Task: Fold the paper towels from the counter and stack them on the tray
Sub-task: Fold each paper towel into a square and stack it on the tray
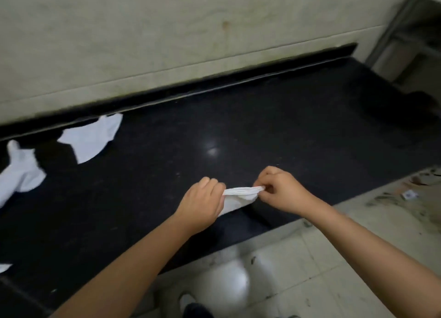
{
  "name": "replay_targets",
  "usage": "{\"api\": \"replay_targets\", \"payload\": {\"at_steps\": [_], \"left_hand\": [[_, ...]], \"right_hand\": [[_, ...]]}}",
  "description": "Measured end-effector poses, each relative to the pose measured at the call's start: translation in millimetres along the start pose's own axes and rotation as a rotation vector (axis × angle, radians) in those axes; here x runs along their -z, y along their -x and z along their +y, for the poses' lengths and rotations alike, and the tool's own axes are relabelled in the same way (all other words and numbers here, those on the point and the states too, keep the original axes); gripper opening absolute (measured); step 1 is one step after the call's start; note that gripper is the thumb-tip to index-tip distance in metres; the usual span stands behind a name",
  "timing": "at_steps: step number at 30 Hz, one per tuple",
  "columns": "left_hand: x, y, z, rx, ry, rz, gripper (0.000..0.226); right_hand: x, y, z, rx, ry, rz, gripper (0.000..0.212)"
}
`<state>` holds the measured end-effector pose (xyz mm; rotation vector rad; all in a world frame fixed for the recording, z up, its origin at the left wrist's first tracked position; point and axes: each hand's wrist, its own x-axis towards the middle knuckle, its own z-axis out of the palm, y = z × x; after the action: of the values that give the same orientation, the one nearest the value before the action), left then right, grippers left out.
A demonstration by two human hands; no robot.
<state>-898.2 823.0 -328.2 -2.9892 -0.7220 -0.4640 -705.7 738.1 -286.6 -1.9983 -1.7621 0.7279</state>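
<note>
A white paper towel (238, 196) hangs between my two hands just above the black counter (262, 131), near its front edge. My left hand (202, 203) grips its left end with curled fingers. My right hand (279, 188) pinches its right end. Its lower part droops toward the counter. Two loose paper towels lie unfolded at the back left, one (91, 139) by the wall and another (20, 172) at the left edge. No tray is in view.
A pale wall (167, 43) rises behind the counter. A small white scrap (3, 267) lies at the far left edge. Below the counter's front edge is a dirty tiled floor (346, 234). A dark shoe (195, 308) shows at the bottom.
</note>
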Motion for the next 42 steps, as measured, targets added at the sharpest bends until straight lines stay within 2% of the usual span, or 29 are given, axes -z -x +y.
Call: {"api": "replay_targets", "payload": {"at_steps": [3,7,9,13,16,25,30,34,38,40,42], "left_hand": [[8,-69,72,-0.068,0.038,-0.066,0.020],[14,-154,174,-0.189,0.175,-0.129,0.039],[19,-195,220,-0.226,0.201,-0.141,0.045],[26,-279,296,-0.289,0.201,-0.162,0.023],[29,-342,343,-0.363,0.176,-0.137,0.023],[29,-564,437,-0.388,0.233,-0.023,0.022],[38,-700,462,-0.304,0.301,0.054,0.024],[53,-783,474,-0.192,0.310,0.053,0.022],[49,-850,481,-0.003,0.401,-0.042,0.024],[34,-885,482,0.089,0.439,-0.040,0.023],[17,-921,483,0.170,0.419,0.001,0.022]], "right_hand": [[53,51,53,-0.054,0.035,0.101,0.022],[131,124,123,-0.126,0.266,0.341,0.011],[175,156,155,-0.115,0.382,0.407,0.011],[260,202,201,-0.230,0.540,0.334,0.023],[315,220,235,-0.326,0.579,0.298,0.025],[505,200,369,-0.446,0.555,0.386,0.019],[627,152,431,-0.426,0.486,0.436,0.019],[704,113,470,-0.383,0.364,0.472,0.020],[756,73,520,-0.332,0.069,0.489,0.020],[775,48,553,-0.288,-0.069,0.456,0.021],[791,19,584,-0.236,-0.082,0.460,0.019]]}}
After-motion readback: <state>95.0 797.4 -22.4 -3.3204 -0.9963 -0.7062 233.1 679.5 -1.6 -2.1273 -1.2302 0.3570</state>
